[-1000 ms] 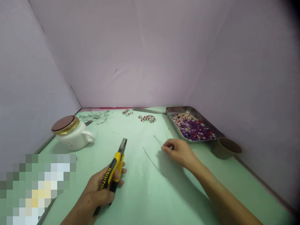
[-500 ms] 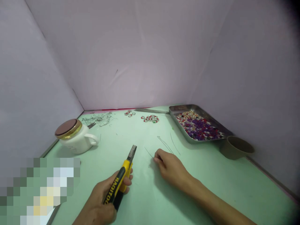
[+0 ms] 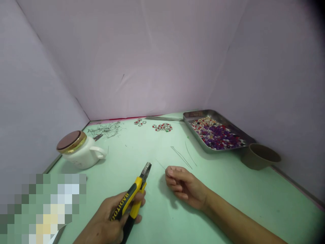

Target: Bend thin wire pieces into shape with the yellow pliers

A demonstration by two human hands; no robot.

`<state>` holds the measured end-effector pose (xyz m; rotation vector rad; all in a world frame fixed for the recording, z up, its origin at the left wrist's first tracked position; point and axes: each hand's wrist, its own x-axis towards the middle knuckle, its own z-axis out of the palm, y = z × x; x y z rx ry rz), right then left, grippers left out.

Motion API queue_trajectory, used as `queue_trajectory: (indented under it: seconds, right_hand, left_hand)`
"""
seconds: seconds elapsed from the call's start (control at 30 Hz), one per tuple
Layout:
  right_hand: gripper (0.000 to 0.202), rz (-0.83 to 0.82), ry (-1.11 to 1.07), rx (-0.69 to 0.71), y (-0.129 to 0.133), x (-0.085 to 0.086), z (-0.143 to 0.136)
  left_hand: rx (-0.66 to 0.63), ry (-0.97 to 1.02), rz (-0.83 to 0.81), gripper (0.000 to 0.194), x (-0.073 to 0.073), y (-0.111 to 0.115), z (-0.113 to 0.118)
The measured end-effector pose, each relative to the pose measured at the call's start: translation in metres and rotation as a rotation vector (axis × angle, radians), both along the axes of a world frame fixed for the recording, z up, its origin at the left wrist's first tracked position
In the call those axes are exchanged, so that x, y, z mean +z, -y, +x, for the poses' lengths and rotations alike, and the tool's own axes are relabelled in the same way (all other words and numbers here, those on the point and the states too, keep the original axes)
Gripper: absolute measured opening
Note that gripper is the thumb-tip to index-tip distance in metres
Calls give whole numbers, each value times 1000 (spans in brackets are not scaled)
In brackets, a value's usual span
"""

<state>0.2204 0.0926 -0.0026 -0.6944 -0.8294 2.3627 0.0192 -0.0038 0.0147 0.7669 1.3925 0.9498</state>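
Note:
Wrapped round the yellow-and-black handles of a pair of pliers point(image 3: 129, 200) is my left hand point(image 3: 106, 217). The pliers' metal jaws point up and away, slightly parted, with nothing between them that I can see. To their right, my right hand point(image 3: 184, 186) is closed in a pinch on a thin wire point(image 3: 160, 164), whose free end sticks out to the upper left toward the jaws but apart from them. A bent length of wire point(image 3: 180, 156) and a curved single wire point(image 3: 190, 154) lie on the green table just beyond my right hand.
A white lidded mug point(image 3: 82, 152) stands at left, near a pile of wire scraps point(image 3: 105, 129). Beaded rings point(image 3: 164, 127) and a bundle of straight wires point(image 3: 165, 119) lie at the back. At right are a metal tray point(image 3: 203, 144) of beads and a brown cup point(image 3: 261, 157).
My right hand has rolled over, so its curled fingers and palm side now show. The pliers have turned a little and their handles and jaws have spread apart.

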Motion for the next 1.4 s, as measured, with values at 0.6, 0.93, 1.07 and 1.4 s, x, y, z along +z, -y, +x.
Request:
queue_trajectory:
  seconds: [0.6,0.93,1.07,1.4]
  right_hand:
    - [19,54,55,65,1,-1,1]
    - [20,53,58,56,2,-1,-2]
    - [18,42,38,55,0,-2,-1]
    - [23,119,72,-36,2,-1,-3]
  left_hand:
    - [-140,30,-2,17,-11,0,-3]
    - [-245,-181,101,56,-3,1,-4]
    - [-239,-264,129,50,-2,1,0]
    - [-374,-301,159,51,-1,6,4]
